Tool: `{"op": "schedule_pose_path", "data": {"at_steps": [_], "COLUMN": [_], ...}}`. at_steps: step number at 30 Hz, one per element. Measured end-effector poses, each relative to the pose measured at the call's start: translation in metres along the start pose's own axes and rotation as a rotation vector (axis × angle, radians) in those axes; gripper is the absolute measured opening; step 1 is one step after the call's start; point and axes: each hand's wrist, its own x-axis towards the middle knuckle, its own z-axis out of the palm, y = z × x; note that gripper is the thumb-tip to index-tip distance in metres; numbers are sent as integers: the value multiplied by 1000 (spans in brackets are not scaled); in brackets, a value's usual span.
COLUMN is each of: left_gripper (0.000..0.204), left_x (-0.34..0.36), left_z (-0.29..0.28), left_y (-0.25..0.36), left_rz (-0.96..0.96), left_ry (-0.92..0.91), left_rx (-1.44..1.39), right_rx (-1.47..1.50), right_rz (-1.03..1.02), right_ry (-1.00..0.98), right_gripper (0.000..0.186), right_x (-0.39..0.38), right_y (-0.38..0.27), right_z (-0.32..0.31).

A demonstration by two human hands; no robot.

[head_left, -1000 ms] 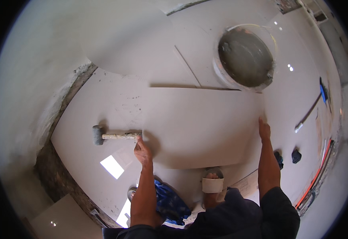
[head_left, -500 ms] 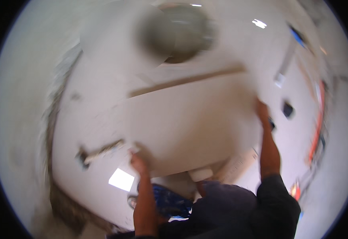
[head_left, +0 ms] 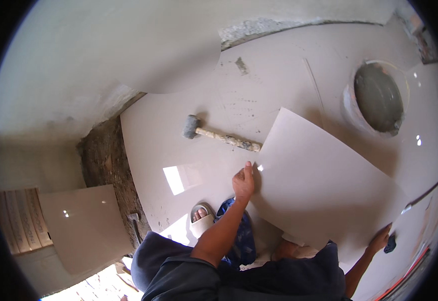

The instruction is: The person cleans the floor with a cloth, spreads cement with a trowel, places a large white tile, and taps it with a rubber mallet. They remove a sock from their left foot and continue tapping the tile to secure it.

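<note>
A large, glossy pale tile [head_left: 324,175] is tilted in front of me, raised off the floor with a shadow along its far side. My left hand [head_left: 244,183] is closed at its left edge, thumb up. My right hand [head_left: 379,240] grips the right near corner; its fingers are partly hidden. Just beyond my left hand lies a mallet [head_left: 229,140] with a grey head and a mortar-smeared handle. A small black object [head_left: 390,244] is beside my right hand. Under the tile's near edge, part of my feet and a blue patterned cloth [head_left: 239,236] show.
A bucket [head_left: 349,103] of grey wet mortar stands at the far right. Pale tiles [head_left: 154,135] cover the floor up to a rough dirt strip [head_left: 108,165] along the left wall. Another tile [head_left: 86,226] stands by cardboard boxes [head_left: 21,220], near a small hammer-like tool [head_left: 135,226].
My view has swung left, so the bucket, mallet and tile now appear farther right. The tile is angled differently, with both hands still at its edges. The earlier frame is blurred.
</note>
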Motion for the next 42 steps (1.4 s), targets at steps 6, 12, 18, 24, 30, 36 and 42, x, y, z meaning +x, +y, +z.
{"op": "schedule_pose_path", "data": {"at_steps": [6,12,18,24,30,36,42], "left_gripper": [63,68,57,77,69,91,87], "left_x": [65,158,230,277,358,409,436], "left_z": [-74,-161,-277,-402,-451,-471,-471], "left_y": [18,76,160,148,80,21,-16], "left_rz": [63,148,415,500,426,323,177], "left_ry": [157,370,492,154,301,305,387], "left_rx": [-216,-452,-574,-444,-211,-129,-76], "right_rx": [308,775,769,426,376,338,359], "right_rz": [-135,-270,-669,-914,-930,-961,-1007], "right_ry": [-52,-131,36,-329,-738,-806,-831], "right_gripper": [63,68,65,62,52,38,44], "right_x": [-74,-142,-198,-252,-322,-369,-385], "right_y": [-123,-283,-443,-541,-588,-608,-628], "right_z": [10,52,57,77,216,347,417]}}
